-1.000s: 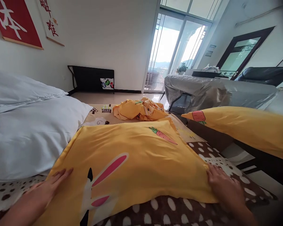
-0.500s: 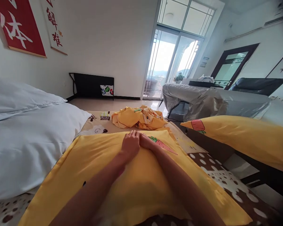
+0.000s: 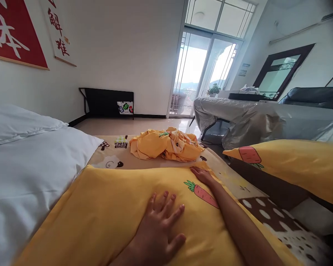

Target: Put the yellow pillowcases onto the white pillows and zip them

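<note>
Left of the pillow (image 3: 122, 195) lie stacked pillows (image 3: 30, 170), behind it a cloth bundle (image 3: 152, 146).

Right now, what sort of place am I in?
Probably a bedroom, judging by the puffy white fabric pillows, yellow carrot-print pillow under your hands and patterned brown-and-beige blanket.

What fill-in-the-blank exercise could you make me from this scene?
1. The left hand is ____ to the camera than the right hand.
2. The vegetable printed on the yellow pillow beneath both hands is a ____.
3. The plain pillows along the left edge are ____.
Missing words: closer; carrot; white.
</note>
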### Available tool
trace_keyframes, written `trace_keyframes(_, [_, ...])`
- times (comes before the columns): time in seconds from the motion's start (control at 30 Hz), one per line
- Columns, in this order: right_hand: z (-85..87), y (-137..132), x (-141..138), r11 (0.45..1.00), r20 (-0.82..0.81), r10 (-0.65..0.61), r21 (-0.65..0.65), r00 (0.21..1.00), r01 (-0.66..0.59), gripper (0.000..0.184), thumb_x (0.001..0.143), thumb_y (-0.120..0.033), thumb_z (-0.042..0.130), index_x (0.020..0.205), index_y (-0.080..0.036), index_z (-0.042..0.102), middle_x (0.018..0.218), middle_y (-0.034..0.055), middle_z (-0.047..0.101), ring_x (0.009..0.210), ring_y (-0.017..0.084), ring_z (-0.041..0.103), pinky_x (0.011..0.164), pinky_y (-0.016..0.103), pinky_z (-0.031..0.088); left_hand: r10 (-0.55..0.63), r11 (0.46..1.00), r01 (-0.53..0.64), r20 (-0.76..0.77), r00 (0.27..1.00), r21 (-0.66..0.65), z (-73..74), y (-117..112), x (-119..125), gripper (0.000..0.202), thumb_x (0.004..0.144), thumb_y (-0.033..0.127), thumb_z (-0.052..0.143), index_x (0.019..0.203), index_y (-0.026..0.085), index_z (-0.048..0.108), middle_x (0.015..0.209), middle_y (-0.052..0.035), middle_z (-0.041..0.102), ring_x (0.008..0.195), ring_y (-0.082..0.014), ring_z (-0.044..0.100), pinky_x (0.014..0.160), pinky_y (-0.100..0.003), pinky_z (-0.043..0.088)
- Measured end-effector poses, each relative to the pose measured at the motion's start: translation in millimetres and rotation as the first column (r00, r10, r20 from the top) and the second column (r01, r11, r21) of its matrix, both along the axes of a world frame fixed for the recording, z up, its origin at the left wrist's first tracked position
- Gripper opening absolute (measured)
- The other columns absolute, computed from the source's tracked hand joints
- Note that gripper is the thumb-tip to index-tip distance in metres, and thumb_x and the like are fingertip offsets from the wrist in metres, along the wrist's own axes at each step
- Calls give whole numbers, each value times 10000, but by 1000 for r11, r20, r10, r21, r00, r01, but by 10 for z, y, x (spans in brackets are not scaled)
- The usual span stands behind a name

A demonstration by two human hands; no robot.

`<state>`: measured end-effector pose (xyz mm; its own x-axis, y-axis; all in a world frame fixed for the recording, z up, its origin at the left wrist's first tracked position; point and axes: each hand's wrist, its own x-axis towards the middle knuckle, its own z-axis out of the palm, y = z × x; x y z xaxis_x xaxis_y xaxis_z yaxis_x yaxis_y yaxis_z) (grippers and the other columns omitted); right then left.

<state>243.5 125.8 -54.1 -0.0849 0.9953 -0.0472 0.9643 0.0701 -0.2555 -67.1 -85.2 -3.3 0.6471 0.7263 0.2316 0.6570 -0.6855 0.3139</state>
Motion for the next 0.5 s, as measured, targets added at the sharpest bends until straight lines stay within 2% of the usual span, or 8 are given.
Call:
trace_keyframes(0.2, [-158, 100, 330, 999, -18, -53, 8, 998, 53, 545, 937, -426, 227, 1384, -209, 450, 1478, 8, 345, 1390, 167, 266, 1143, 354, 212, -44, 998, 43, -30, 999, -40, -126, 37, -30, 654, 900, 566, 347, 1474, 389, 90, 1558, 7, 71, 1427, -341, 82, 1111, -659, 103])
trace_keyframes(0.33, [-200, 76, 359, 993, -13, -107, 40, 994, 107, 521, 932, -412, 254, 1377, -231, 456, 1481, 2, 336, 1391, 185, 260, 1137, 404, 222, -52, 998, 50, -53, 997, -39, -117, 39, -20, 682, 894, 566, 361, 1479, 372, 69, 1557, -8, 64, 1424, -355, 80, 1102, -671, 111])
trace_keyframes(0.43, [-106, 29, 317, 983, -1, -163, 91, 987, 162, 478, 920, -395, 294, 1314, -255, 526, 1442, 16, 408, 1360, 218, 333, 1103, 472, 267, -35, 999, 33, -46, 998, -30, -75, 11, -18, 680, 896, 555, 368, 1479, 371, 72, 1558, 5, 54, 1428, -341, 74, 1113, -656, 112])
trace_keyframes(0.5, [57, -45, 243, 962, 6, -227, 159, 974, 223, 468, 905, -347, 322, 1282, -200, 556, 1419, 83, 438, 1339, 263, 365, 1072, 522, 290, -21, 1000, 20, -30, 999, -16, -58, -16, -20, 670, 899, 550, 365, 1477, 376, 75, 1559, 20, 48, 1430, -333, 74, 1115, -654, 113])
